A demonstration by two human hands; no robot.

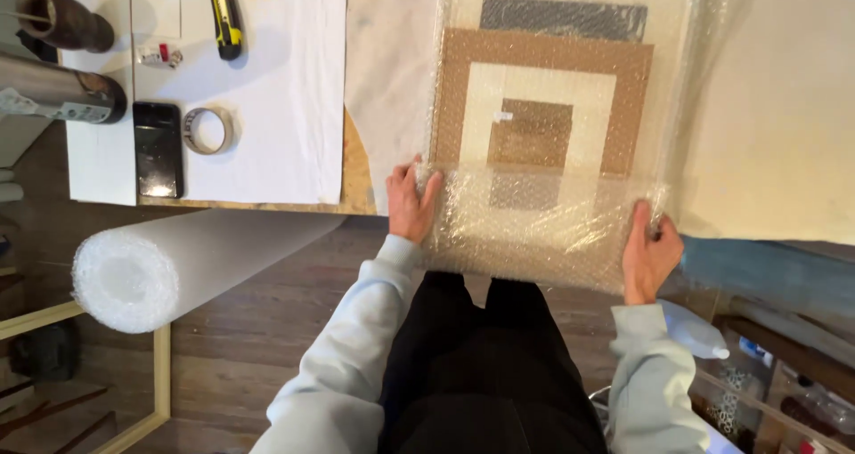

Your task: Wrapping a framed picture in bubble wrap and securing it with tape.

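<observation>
Mid-wrap: left hand (411,206) and right hand (648,256) both clamped on bubble wrap (543,231) over the framed artwork (543,107). Probably needs folding over, then taping.

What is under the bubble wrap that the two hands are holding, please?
Under the bubble wrap lies a flat artwork of nested brown, cream and grey rectangles. Its near edge is blurred by doubled wrap; its underside is hidden.

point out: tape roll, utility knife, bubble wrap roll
tape roll (207,130), head view, on the ring's near rim.
utility knife (224,13), head view, on the middle of its yellow and black handle.
bubble wrap roll (125,280), head view, on its round near end.
</observation>
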